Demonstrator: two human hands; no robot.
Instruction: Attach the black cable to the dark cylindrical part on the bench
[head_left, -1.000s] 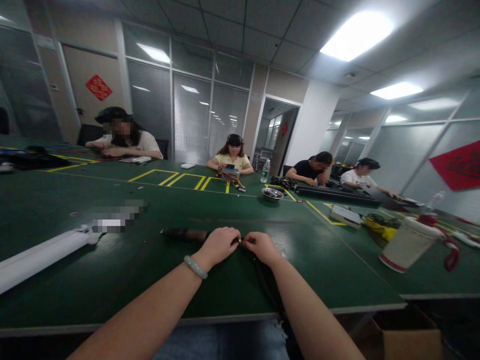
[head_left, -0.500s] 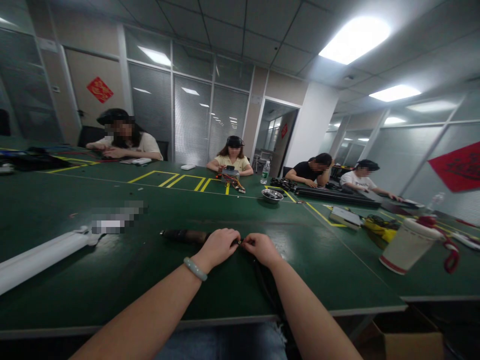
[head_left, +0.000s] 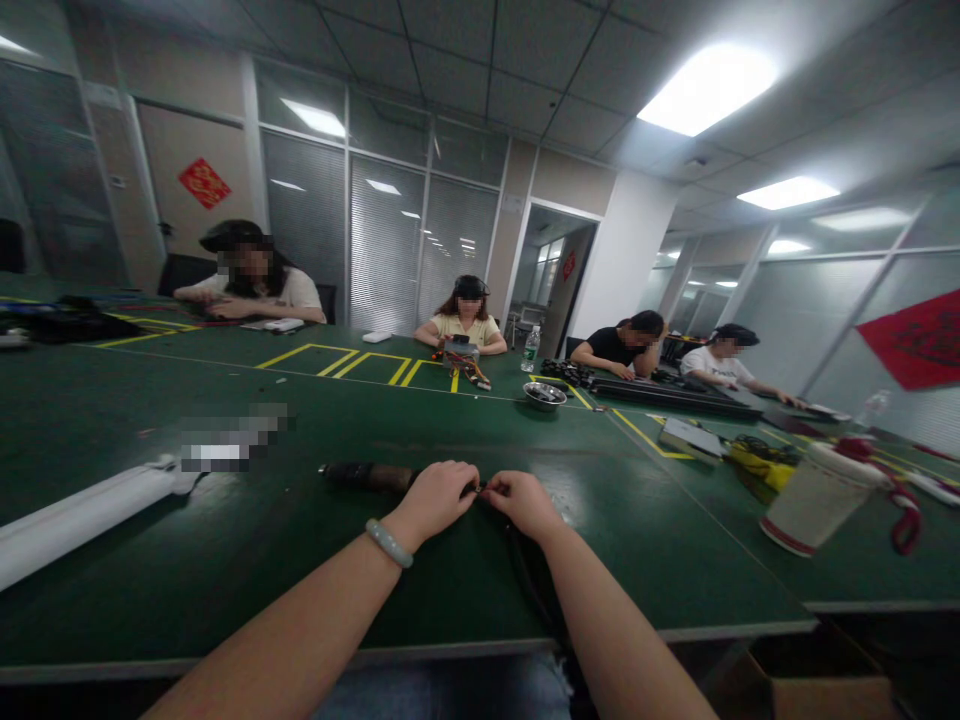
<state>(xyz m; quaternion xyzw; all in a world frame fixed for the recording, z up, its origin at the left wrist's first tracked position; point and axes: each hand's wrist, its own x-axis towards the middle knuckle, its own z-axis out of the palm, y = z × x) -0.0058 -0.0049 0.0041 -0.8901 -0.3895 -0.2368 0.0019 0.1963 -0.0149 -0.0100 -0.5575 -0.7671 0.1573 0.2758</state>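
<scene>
My left hand (head_left: 444, 497), with a pale bangle at the wrist, is closed in a pinch over the green table (head_left: 300, 570). Its fingertips almost meet those of my right hand (head_left: 521, 503), which is pinched too. Something small and dark lies between the two sets of fingertips, too small to name. A dark, tube-shaped tool (head_left: 367, 476) lies on the table, its right end hidden by my left hand. From beneath my right hand a black cable (head_left: 529, 580) runs down over the table's front edge.
A long white object (head_left: 90, 518) lies at the left. Further back are a metal bowl (head_left: 545, 396) of small parts and a water bottle (head_left: 531, 348). A white cup-shaped container (head_left: 821, 498) stands at the right. Several people sit across the table.
The fingertips of both hands have drawn slightly closer, and the small light-coloured tip between them shows less. The rest stays as it was, apart from a slight camera shift.
</scene>
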